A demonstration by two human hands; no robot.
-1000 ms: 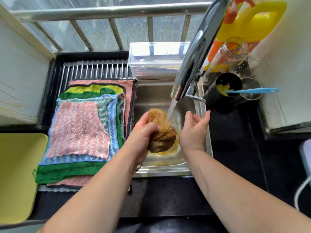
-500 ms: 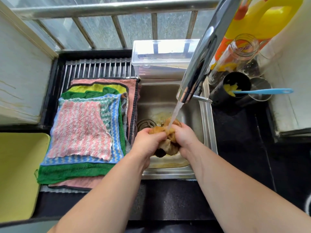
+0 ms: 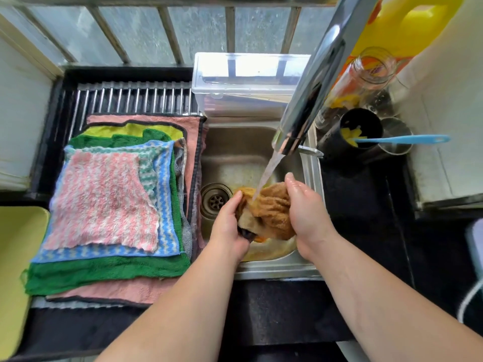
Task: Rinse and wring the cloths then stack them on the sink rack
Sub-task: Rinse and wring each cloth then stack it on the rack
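A bunched brown cloth [image 3: 271,212] is held over the steel sink [image 3: 230,152] under running water from the chrome tap [image 3: 308,100]. My left hand [image 3: 230,226] grips its left side, and my right hand [image 3: 305,212] grips its right side. Yellowish water pools below in the basin. On the sink rack [image 3: 130,97] to the left lies a flat stack of cloths [image 3: 109,205]: pink-and-white on top, then blue striped, green, yellow and salmon pink.
A clear plastic box [image 3: 248,82] stands behind the sink. At the right are a glass jar [image 3: 363,74], a yellow jug [image 3: 407,24] and a black cup [image 3: 358,131] with a blue-handled tool [image 3: 402,139]. A yellow tray [image 3: 15,270] is at the far left. The drain [image 3: 215,201] is uncovered.
My right hand, open beside the cloth a second ago, has closed on it. Both hands have spread the bundle wider under the water stream.
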